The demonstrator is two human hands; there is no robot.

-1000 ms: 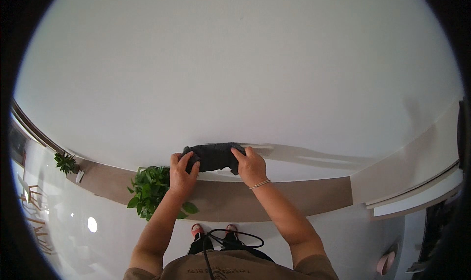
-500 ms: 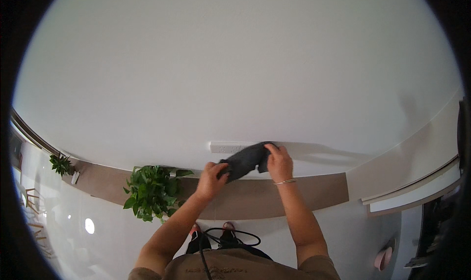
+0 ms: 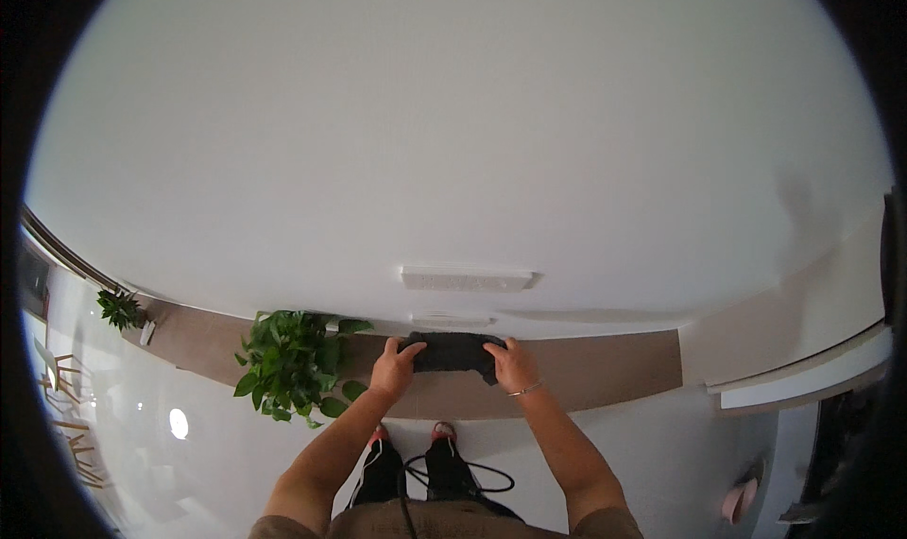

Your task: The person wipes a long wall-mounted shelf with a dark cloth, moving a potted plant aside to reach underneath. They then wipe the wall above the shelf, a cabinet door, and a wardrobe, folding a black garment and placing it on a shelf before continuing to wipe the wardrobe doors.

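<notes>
A dark grey cloth [image 3: 452, 352] is stretched between my two hands, roughly level, over the brown ledge [image 3: 605, 364]. My left hand [image 3: 393, 364] grips its left end, thumb on top. At the right end my right hand [image 3: 511, 362], with a thin bracelet at the wrist, pinches the cloth, and a corner hangs down beside it. Just beyond the cloth, a white socket strip [image 3: 467, 279] is fixed on the wall, with a second white strip [image 3: 452, 320] lower down.
A leafy green potted plant [image 3: 291, 364] stands on the ledge left of my hands. Farther left sits a smaller plant [image 3: 119, 308]. The white wall [image 3: 453, 142] rises ahead. A black cable [image 3: 491, 478] loops before my legs. A pink object [image 3: 739, 501] is at lower right.
Both hands have come down and nearer with the cloth, away from the upper socket strip. The cloth went from slanted to nearly level, and both white strips now show.
</notes>
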